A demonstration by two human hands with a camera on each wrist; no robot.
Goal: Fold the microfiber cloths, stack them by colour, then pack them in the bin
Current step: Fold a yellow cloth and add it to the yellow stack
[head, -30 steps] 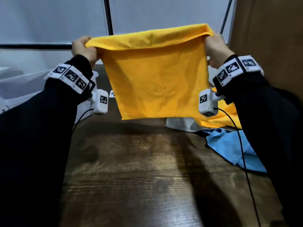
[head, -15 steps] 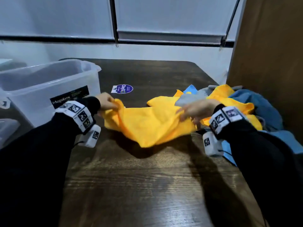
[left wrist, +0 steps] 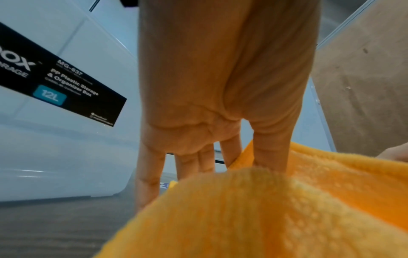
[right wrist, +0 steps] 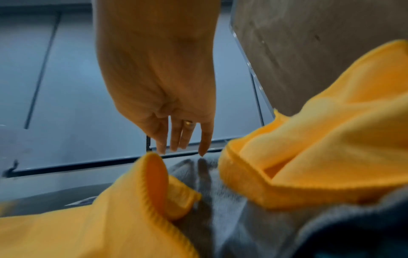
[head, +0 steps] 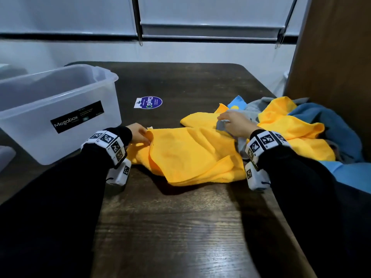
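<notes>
Here, rumpled nubbly yellow cloth (head: pixel 192 155) — left hand (head: pixel 139 134) pinching its edge

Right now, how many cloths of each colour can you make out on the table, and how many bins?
yellow cloths: 2, one pinched by the left hand, one in the pile
grey cloths: 1
blue cloths: 2, darker and lighter
bins: 1
Total: 6; the pile overlaps, so more may be hidden.
</notes>
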